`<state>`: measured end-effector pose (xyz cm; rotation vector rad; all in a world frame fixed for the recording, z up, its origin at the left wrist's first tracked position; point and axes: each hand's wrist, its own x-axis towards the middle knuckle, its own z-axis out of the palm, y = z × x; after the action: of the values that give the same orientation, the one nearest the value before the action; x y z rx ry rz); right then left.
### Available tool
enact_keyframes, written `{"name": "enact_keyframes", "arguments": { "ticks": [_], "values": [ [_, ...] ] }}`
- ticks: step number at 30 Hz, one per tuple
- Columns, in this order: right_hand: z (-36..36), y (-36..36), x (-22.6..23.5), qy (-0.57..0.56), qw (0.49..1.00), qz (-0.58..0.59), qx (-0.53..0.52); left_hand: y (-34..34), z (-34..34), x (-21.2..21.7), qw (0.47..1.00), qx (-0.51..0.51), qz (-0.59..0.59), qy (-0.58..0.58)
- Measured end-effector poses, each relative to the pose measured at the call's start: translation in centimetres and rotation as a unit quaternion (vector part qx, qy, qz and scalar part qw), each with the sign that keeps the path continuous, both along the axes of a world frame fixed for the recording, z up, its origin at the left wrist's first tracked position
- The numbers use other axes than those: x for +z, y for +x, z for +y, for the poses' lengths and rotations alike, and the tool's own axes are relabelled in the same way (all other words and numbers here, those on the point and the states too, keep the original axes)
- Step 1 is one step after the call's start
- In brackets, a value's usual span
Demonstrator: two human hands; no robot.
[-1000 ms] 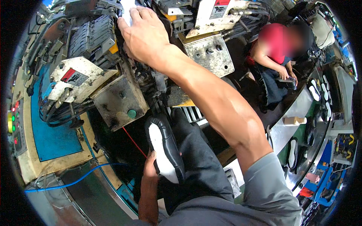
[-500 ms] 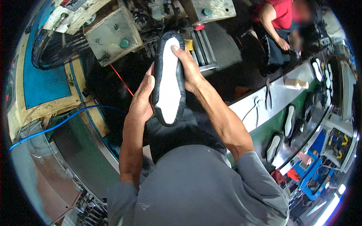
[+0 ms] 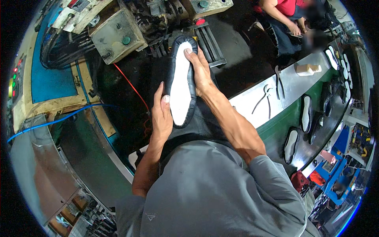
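Note:
A black shoe upper with a white sole board (image 3: 181, 89) is held up in front of me, bottom side facing me and toe pointing away. My right hand (image 3: 200, 73) grips its far right side, thumb pressed on the white board near the toe. Against the near left edge rests my left hand (image 3: 161, 118), its thumb on the black rim and its fingers partly hidden behind the shoe. Black material is gathered in pleats around the toe and heel.
Machinery with a grey control box (image 3: 118, 39) stands ahead. To the right, two pairs of pliers (image 3: 266, 93) and a beige bottle (image 3: 308, 70) lie on a metal ledge beside a green belt (image 3: 268, 144) carrying several shoes (image 3: 291, 145). A person in red (image 3: 285, 7) sits beyond.
The shoe has shifted slightly right in view, and my left hand sits lower along its side. My right thumb stays near the toe. The person in red has brought their hands together.

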<state>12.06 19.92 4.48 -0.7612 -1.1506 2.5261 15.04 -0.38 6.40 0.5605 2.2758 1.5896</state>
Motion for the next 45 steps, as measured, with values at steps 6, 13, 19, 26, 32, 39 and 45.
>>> {"name": "enact_keyframes", "arguments": {
  "ticks": [6, 13, 19, 26, 32, 39, 45],
  "values": [
    [-1.3, 0.5, 1.7, -0.038, 0.999, -0.002, 0.001, -0.2, -0.7, 1.1, 0.813, -0.090, -0.463, 0.341],
    [-2.5, 2.1, 3.5, 0.132, 0.986, 0.012, 0.097, 0.6, -2.3, -0.1, 0.807, -0.073, -0.457, 0.367],
    [-7.4, 8.8, 3.3, 0.236, 0.964, -0.024, 0.117, 1.8, -2.4, -1.6, 0.812, 0.015, -0.423, 0.402],
    [-8.5, 8.2, 3.8, 0.205, 0.955, 0.006, 0.215, 2.1, -4.4, -3.4, 0.791, 0.087, -0.395, 0.460],
    [-10.5, 6.6, 3.3, 0.185, 0.910, -0.039, 0.368, 2.4, -9.2, -2.0, 0.740, 0.226, -0.402, 0.490],
    [-5.5, 9.6, 0.5, 0.083, 0.952, -0.117, 0.271, -2.0, -32.0, -5.6, 0.819, 0.420, -0.237, 0.311],
    [-2.4, 11.7, 0.8, 0.093, 0.957, -0.095, 0.256, -14.8, -48.6, -7.6, 0.854, 0.438, 0.081, -0.269]
  ]
}}
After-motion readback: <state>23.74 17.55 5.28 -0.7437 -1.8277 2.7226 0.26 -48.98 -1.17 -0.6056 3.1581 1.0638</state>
